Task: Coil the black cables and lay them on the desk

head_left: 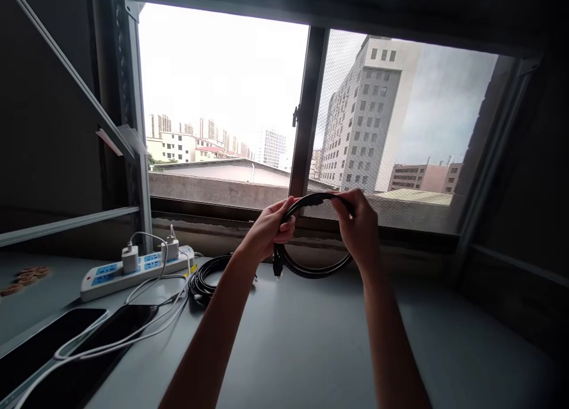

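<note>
A coiled black cable (318,272) is held up in a loop in front of the window, above the table. My left hand (272,226) is closed round the left side of the coil, thumb on top. On the upper right of the loop, my right hand (359,219) pinches the cable between thumb and fingers. A black connector (278,265) hangs down below my left hand. Part of the coil's right side is hidden behind my right hand.
Left of my arms, a second coiled black cable (202,283) lies on the grey table (311,350). A white power strip (137,269) carries two chargers with white cords. Two dark phones or tablets (48,347) lie nearer. Metal frame posts (143,189) stand beside the window.
</note>
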The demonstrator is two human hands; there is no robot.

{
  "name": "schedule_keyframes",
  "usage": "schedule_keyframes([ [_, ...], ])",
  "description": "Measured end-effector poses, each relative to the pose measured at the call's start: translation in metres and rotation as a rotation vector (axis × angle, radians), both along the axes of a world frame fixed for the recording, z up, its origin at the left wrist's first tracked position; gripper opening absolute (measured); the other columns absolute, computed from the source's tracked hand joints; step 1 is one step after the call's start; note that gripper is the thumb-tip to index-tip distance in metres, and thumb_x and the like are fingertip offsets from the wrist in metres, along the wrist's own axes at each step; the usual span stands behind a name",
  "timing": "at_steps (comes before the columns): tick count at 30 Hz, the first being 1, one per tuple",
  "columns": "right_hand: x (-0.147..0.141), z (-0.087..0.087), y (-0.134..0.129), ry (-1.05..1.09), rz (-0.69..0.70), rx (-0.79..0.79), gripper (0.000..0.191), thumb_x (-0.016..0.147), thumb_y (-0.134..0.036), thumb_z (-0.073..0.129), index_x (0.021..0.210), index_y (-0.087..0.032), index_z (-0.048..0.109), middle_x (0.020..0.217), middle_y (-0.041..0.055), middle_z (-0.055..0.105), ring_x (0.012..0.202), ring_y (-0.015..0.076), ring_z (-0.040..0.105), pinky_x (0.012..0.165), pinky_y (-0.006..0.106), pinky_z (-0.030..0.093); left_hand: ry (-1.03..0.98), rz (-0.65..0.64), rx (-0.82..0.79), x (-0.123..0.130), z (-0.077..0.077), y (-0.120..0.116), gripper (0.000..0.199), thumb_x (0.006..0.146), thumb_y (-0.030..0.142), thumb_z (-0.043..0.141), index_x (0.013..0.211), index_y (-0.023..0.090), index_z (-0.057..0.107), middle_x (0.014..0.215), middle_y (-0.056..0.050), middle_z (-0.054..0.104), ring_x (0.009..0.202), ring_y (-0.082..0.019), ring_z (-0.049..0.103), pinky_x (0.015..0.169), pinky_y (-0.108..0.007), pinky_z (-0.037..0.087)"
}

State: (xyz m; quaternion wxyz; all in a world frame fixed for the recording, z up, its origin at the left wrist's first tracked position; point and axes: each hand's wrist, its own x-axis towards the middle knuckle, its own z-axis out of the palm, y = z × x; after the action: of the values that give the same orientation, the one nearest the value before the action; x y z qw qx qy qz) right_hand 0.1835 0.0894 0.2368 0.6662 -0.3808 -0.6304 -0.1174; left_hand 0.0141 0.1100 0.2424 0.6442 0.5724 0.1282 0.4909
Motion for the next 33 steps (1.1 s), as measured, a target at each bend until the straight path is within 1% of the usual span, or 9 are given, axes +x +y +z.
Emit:
schedule_keyframes([
  [5,-0.002,0.000,0.001,-0.005,0.003,-0.015,0.017,0.083,-0.035,0.054,0.075,-0.020,0.052,0.068,-0.0020,0.058,0.063,0.0126,0.052,0.062,0.025,0.039,0.106,0.227,0.166,0.004,0.002,-0.006,0.042,0.083,0.051,0.051,0.069,0.013,0.060,0.040,0.008,0.026,0.033,-0.003,0.019,0.034,-0.018,0.009],
  [8,-0.006,0.004,-0.005,0.043,0.183,-0.038,0.016,0.081,-0.035,0.056,0.077,-0.020,0.053,0.069,-0.0012,0.060,0.064,0.0116,0.052,0.062,0.024,0.040,0.197,0.421,0.346,0.005,0.001,-0.009,0.043,0.077,0.053,0.058,0.064,0.013,0.064,0.042,0.007,0.024,0.037,-0.003,0.020,0.036,-0.020,0.012],
  [11,-0.004,0.008,-0.015,0.113,0.412,-0.262,0.021,0.078,-0.040,0.060,0.087,-0.021,0.055,0.066,-0.0031,0.060,0.048,0.0074,0.042,0.047,0.021,0.033,0.216,0.537,0.455,0.003,0.000,-0.009,0.042,0.072,0.051,0.065,0.053,0.014,0.057,0.045,0.006,0.027,0.039,-0.003,0.023,0.038,-0.021,0.012],
  [14,-0.001,0.010,-0.023,0.120,0.603,-0.487,0.029,0.078,-0.042,0.060,0.099,-0.023,0.056,0.058,-0.0064,0.055,0.039,0.0041,0.030,0.039,0.019,0.021,0.243,0.466,0.391,-0.002,0.002,-0.007,0.054,0.072,0.052,0.063,0.043,0.017,0.034,0.046,0.006,0.021,0.039,-0.003,0.018,0.039,-0.022,0.009],
  [17,-0.003,0.008,-0.022,0.098,0.685,-0.552,0.028,0.082,-0.042,0.053,0.104,-0.024,0.054,0.068,-0.0034,0.060,0.040,0.0037,0.037,0.037,0.017,0.020,0.294,0.343,0.217,-0.008,0.006,-0.003,0.058,0.075,0.051,0.061,0.044,0.019,0.024,0.046,0.007,0.016,0.038,-0.002,0.012,0.039,-0.022,0.004],
  [20,-0.012,0.006,-0.019,0.051,0.635,-0.409,0.029,0.082,-0.031,0.050,0.111,-0.027,0.053,0.107,0.0026,0.061,0.064,0.0080,0.058,0.042,0.016,0.036,0.385,0.333,0.094,-0.013,0.009,0.001,0.054,0.078,0.050,0.058,0.045,0.019,0.029,0.046,0.007,0.016,0.036,-0.002,0.011,0.038,-0.022,0.002],
  [22,-0.018,0.005,-0.019,-0.037,0.628,-0.330,0.036,0.082,-0.028,0.051,0.118,-0.030,0.051,0.123,0.0019,0.054,0.085,0.0119,0.061,0.053,0.018,0.045,0.412,0.334,0.087,-0.015,0.010,0.001,0.052,0.080,0.049,0.057,0.047,0.018,0.032,0.046,0.008,0.016,0.035,-0.002,0.011,0.037,-0.021,0.002],
  [27,-0.014,0.004,-0.021,-0.193,0.355,-0.203,0.023,0.082,-0.037,0.057,0.100,-0.027,0.067,0.116,0.0011,0.059,0.078,0.0122,0.061,0.046,0.018,0.040,0.351,0.266,0.086,-0.004,0.008,-0.007,0.048,0.081,0.051,0.054,0.053,0.016,0.036,0.047,0.009,0.017,0.036,-0.001,0.012,0.035,-0.018,0.004],
  [33,0.003,0.010,-0.043,-0.305,0.064,-0.180,0.032,0.083,-0.028,0.060,0.115,-0.031,0.059,0.110,-0.0014,0.063,0.075,0.0110,0.061,0.059,0.022,0.042,0.282,0.211,0.053,0.017,0.007,-0.014,0.035,0.079,0.050,0.058,0.075,0.017,0.046,0.047,0.011,0.022,0.036,0.000,0.015,0.034,-0.013,0.009],
])
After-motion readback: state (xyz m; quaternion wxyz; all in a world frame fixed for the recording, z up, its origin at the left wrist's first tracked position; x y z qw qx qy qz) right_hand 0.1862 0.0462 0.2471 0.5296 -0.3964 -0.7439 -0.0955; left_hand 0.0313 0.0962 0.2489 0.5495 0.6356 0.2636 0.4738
